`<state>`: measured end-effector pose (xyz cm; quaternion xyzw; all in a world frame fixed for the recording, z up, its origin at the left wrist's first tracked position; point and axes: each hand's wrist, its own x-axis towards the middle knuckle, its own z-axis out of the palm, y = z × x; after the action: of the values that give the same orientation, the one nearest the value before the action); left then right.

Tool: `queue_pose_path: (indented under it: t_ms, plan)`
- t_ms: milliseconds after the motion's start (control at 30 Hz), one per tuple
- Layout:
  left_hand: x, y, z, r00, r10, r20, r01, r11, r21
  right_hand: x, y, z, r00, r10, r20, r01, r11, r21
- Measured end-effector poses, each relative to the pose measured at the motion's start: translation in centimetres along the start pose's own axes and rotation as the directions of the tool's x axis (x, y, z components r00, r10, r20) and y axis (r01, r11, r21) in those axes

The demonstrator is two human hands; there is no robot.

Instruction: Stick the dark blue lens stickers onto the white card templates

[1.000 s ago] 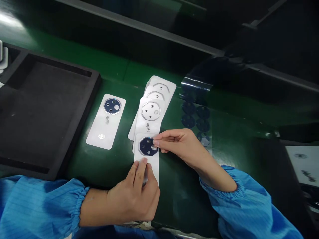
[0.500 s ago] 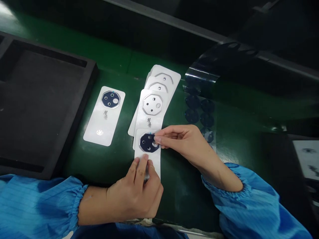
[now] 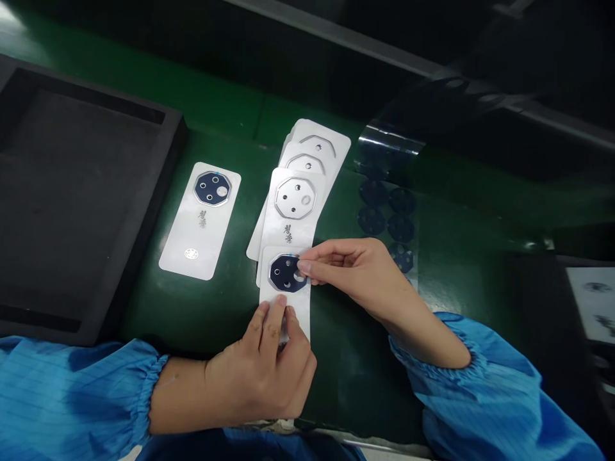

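My left hand [image 3: 262, 365] lies on the lower part of a white phone-back-shaped panel [image 3: 298, 314], fingertips pressed down and slightly apart. At the panel's upper end, a dark blue octagonal film [image 3: 283, 274] with round holes sits within a silver outline. My right hand [image 3: 348, 266] pinches the film's right edge between thumb and forefinger. Whether that edge touches the panel is hidden by the fingers. Above lies a fanned stack of similar white panels [image 3: 295, 195], whose visible octagons have no blue film.
Left of the stack, another white panel [image 3: 199, 246] carries a blue octagon. A black tray [image 3: 86, 192] stands at the left. On the green table [image 3: 355, 365], a clear sheet [image 3: 413, 237] with several dark blue film pieces curls upward at its far end.
The view has shifted slightly. Both hands keep almost the same places on the panel and the film, and the film has hardly moved.
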<state>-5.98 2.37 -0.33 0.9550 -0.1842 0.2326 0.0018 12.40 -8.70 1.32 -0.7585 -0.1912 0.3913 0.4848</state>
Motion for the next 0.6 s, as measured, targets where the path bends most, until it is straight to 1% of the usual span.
queue_pose_path:
  t_ms: [233, 333, 400, 433, 467, 500, 533, 567, 600]
  plan:
    - [0.1, 0.0, 0.0, 1.000, 0.007, 0.011, -0.007, 1.000, -0.010, 0.2, -0.1, -0.1, 1.000, -0.006, 0.007, 0.006, 1.000, 0.003]
    - [0.0, 0.1, 0.1, 1.000, 0.010, 0.015, -0.010, 1.000, -0.005, -0.1, -0.3, 0.2, 1.000, -0.003, -0.008, 0.003, 1.000, -0.029]
    - [-0.1, 0.1, 0.1, 1.000, 0.008, 0.017, -0.008, 1.000, 0.001, -0.5, -0.3, 0.7, 0.997, -0.062, -0.042, 0.057, 0.992, -0.108]
    - [-0.2, 0.1, 0.1, 1.000, 0.006, 0.017, -0.006, 1.000, 0.000, -0.9, -0.3, 1.0, 0.989, -0.134, -0.065, 0.119, 0.973, -0.198]
    - [-0.2, 0.2, 0.1, 1.000, 0.005, 0.012, -0.005, 1.000, -0.005, -1.2, -0.3, 1.3, 0.969, -0.233, -0.081, 0.195, 0.924, -0.328]
    - [-0.2, 0.2, 0.1, 1.000, 0.006, 0.003, -0.006, 1.000, -0.011, -1.5, -0.3, 1.6, 0.936, -0.343, -0.078, 0.265, 0.834, -0.484]
    - [-0.2, 0.2, 0.2, 1.000, 0.007, -0.007, -0.007, 1.000, -0.019, -1.7, -0.2, 1.9, 0.896, -0.441, -0.050, 0.310, 0.704, -0.638]
    - [-0.3, 0.2, 0.2, 1.000, 0.010, -0.013, -0.010, 1.000, -0.025, -1.9, -0.2, 2.0, 0.861, -0.508, -0.008, 0.323, 0.559, -0.764]
    - [-0.3, 0.2, 0.2, 1.000, 0.010, -0.019, -0.010, 1.000, -0.027, -2.0, -0.1, 2.1, 0.838, -0.545, 0.028, 0.307, 0.428, -0.850]
